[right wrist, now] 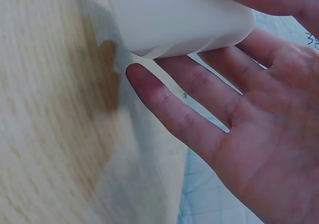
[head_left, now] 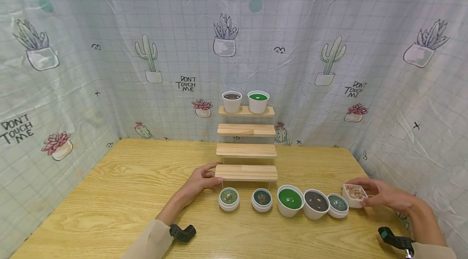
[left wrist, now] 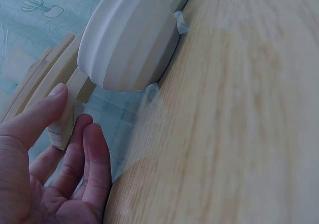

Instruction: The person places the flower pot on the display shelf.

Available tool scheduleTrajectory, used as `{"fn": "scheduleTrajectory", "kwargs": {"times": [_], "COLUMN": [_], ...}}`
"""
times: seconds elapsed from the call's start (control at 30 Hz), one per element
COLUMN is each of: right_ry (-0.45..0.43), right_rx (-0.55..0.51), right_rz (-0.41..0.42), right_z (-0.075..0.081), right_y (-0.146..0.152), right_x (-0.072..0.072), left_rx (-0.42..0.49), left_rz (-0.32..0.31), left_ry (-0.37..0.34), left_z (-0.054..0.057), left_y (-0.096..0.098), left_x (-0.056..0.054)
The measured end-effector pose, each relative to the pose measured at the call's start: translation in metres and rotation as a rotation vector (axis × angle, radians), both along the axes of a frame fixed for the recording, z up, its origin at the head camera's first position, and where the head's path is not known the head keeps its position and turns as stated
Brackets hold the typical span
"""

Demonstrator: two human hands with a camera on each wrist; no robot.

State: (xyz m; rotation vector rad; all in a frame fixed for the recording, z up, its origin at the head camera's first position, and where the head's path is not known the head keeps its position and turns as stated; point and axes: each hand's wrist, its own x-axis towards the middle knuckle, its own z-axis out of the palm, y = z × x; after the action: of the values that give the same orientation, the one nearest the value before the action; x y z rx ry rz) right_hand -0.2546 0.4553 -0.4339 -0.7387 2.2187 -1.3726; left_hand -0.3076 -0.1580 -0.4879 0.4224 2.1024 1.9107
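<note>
At the left end of the lowest wooden step of a tiered display stand (head_left: 246, 173), my left hand (head_left: 199, 182) pinches the board. The left wrist view shows the thumb over the board (left wrist: 76, 92) and fingers beneath it. At the right, my right hand (head_left: 389, 196) holds a small square white pot (head_left: 354, 202) of pale gravel between thumb and fingers. In the right wrist view the white pot (right wrist: 174, 22) is in my hand (right wrist: 254, 114), with one finger extended free of it. Whether its base touches the table cannot be told.
Before the stand sit round white pots: light green (head_left: 229, 199), dark green (head_left: 261, 200), bright green (head_left: 290, 201), dark grey (head_left: 316, 204) and grey-green (head_left: 338, 206). A brown-topped cup (head_left: 232, 102) and a green-topped cup (head_left: 258, 102) occupy the top step. A printed curtain (head_left: 256, 27) borders the table.
</note>
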Motion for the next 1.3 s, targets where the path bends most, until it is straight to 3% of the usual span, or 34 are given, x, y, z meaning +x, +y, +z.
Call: {"fn": "scheduleTrajectory", "kwargs": {"times": [0.23,0.63,0.97,1.3], "right_ry": [-0.011,0.117,0.151,0.190], "right_rx": [0.043,0.095,0.101,0.099], "right_rz": [-0.078,-0.111,-0.158,-0.171], "right_z": [0.014,0.035,0.053,0.061], "right_y": [-0.007,-0.023,-0.044,-0.060], "right_x": [0.003,0.007,0.015,0.016], "left_rx": [-0.004,-0.018,-0.020,-0.017], "left_rz": [0.000,0.000,0.007,0.012], "left_ry": [0.005,0.003,-0.006,-0.008], "left_z": [0.000,0.001,0.001,0.002], "left_y": [0.000,0.000,0.000,0.000], "left_x": [0.000,0.001,0.002,0.002]}}
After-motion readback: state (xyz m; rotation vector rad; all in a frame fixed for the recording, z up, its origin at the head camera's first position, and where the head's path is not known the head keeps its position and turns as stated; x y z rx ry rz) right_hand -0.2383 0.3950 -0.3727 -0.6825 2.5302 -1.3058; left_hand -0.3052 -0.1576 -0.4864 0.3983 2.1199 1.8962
